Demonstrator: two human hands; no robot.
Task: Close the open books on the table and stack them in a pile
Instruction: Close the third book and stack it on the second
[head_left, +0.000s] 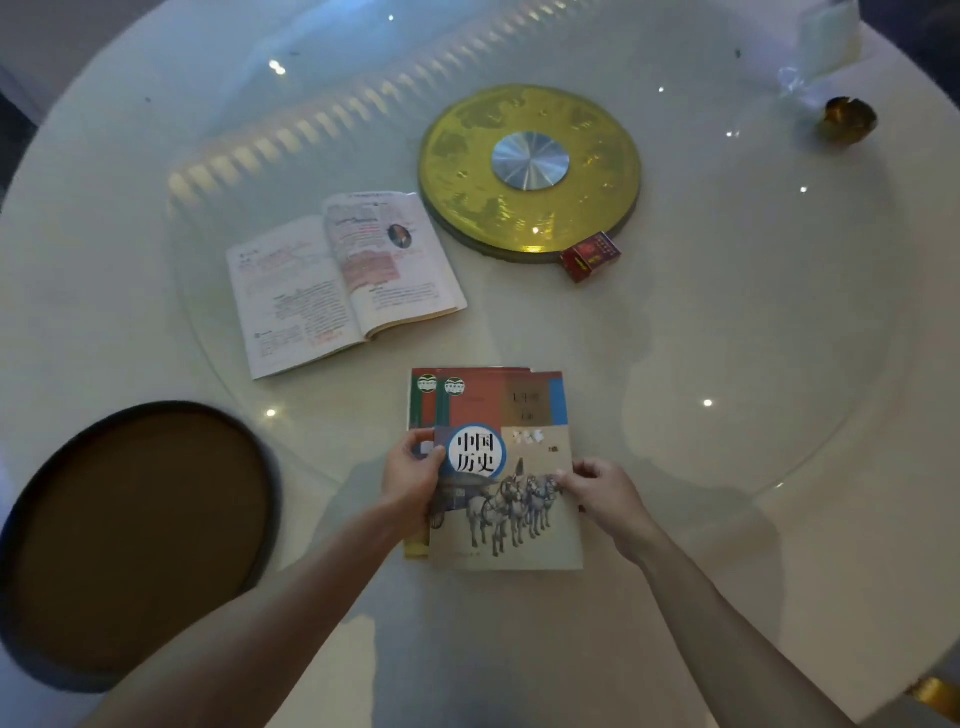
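Observation:
A closed history book (506, 514) with horses on its cover lies on top of another closed book (418, 410), shifted a little right of it. My left hand (410, 480) grips the top book's left edge, thumb on the cover. At the right edge, my right hand (605, 493) pinches the same book. One open book (343, 275) lies flat farther back on the left, pages up.
The round white table (727, 364) has a glass turntable with a gold disc (530, 171) at its centre. A red box (589, 255) sits by the disc. A dark round tray (135, 540) lies near left. A small gold object (847, 122) sits far right.

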